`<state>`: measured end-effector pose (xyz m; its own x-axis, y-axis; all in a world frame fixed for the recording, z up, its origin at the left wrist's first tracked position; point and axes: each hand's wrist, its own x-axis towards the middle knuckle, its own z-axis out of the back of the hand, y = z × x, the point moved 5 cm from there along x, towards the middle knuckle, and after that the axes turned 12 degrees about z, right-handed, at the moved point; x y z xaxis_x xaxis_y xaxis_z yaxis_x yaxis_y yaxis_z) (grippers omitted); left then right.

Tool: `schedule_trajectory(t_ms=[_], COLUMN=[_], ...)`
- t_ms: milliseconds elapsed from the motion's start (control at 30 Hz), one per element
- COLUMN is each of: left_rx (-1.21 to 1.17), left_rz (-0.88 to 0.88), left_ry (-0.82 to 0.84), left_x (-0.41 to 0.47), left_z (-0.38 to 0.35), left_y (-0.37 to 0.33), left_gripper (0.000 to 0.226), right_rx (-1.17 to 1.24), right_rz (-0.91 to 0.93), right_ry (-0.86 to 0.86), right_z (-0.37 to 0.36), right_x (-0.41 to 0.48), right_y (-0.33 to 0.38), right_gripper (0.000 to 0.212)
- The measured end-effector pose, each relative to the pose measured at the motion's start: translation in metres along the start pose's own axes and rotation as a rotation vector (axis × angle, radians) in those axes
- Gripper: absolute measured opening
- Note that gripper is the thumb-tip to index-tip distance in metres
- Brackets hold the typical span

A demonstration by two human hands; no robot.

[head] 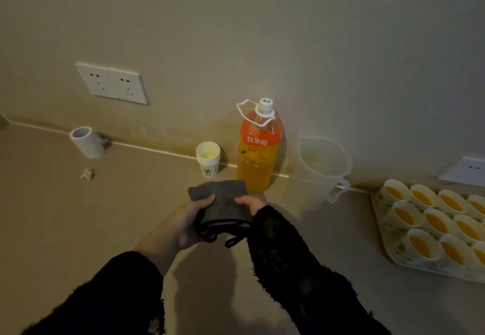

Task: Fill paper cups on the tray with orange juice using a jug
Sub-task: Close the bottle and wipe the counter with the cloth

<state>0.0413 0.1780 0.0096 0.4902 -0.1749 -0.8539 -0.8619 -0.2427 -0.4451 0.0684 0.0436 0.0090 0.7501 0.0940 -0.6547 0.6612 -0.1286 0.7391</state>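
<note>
Both hands are busy with a dark grey folded cloth [223, 203] held over the beige tabletop [78, 229]. The left hand [189, 225] has its fingers curled round the cloth's near end, and the right hand [249, 203] pinches its right edge. The translucent plastic jug [322, 166] stands empty by the far wall, beside the capped orange-juice bottle [258, 151]. On the patterned tray [383, 225] at the right, every white paper cup [433, 223] in view holds juice. Pouring looks finished; this seems to be wiping up. Any further filling would mean putting the cloth down, uncapping the bottle and refilling the jug.
</note>
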Motion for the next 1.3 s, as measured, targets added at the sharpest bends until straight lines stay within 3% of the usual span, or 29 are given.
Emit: schedule_trajectory(t_ms=[100, 167, 300, 400, 467, 533, 600, 667, 767, 867, 1067, 1300], left_rx=[-0.002, 0.081, 0.275, 0.328, 0.325, 0.365, 0.509, 0.750, 0.992, 1.038, 1.044, 1.044], left_rz=[-0.093, -0.085, -0.003, -0.056, -0.144, -0.214, -0.191, -0.164, -0.183, -0.123, 0.111, 0.065], left_ry=[-0.151, -0.201, -0.361, -0.438, -0.480, -0.536, -0.608, -0.677, -0.640, -0.537, -0.498, -0.554], left_x=[0.013, 0.021, 0.031, 0.040, 0.050, 0.066, 0.081, 0.095, 0.111, 0.129, 0.134, 0.152], left_z=[0.019, 0.032, 0.060, 0.078, 0.097, 0.118, 0.139, 0.155, 0.151, 0.140, 0.119, 0.116], left_y=[-0.012, -0.019, -0.041, -0.065, -0.086, -0.105, -0.116, -0.118, -0.107, -0.093, -0.101, -0.127], left_gripper=[0.029, 0.023, 0.021, 0.029, 0.036, 0.040, 0.063, 0.073, 0.050, 0.035, 0.063, 0.070], right_rx=[-0.250, -0.431, -0.479, -0.602, -0.644, -0.620, -0.639, -0.704, -0.739, -0.668, -0.515, -0.450], right_rz=[-0.075, -0.103, -0.113, -0.027, 0.087, 0.103, 0.078, 0.043, 0.026, -0.002, -0.050, -0.046], right_ry=[0.027, 0.039, 0.103, 0.121, 0.054, 0.077, 0.083, 0.091, 0.100, 0.004, -0.085, -0.117], right_z=[-0.014, -0.016, -0.026, -0.054, -0.070, -0.085, -0.091, -0.089, -0.084, -0.081, -0.077, -0.066], right_x=[0.021, 0.028, 0.061, 0.082, 0.104, 0.117, 0.126, 0.136, 0.146, 0.158, 0.159, 0.157], right_y=[-0.007, -0.010, -0.019, -0.012, -0.010, -0.012, -0.010, -0.008, -0.007, -0.015, -0.015, -0.010], right_gripper=[0.052, 0.062, 0.052, 0.007, 0.029, 0.026, 0.013, 0.028, 0.035, 0.018, 0.032, 0.031])
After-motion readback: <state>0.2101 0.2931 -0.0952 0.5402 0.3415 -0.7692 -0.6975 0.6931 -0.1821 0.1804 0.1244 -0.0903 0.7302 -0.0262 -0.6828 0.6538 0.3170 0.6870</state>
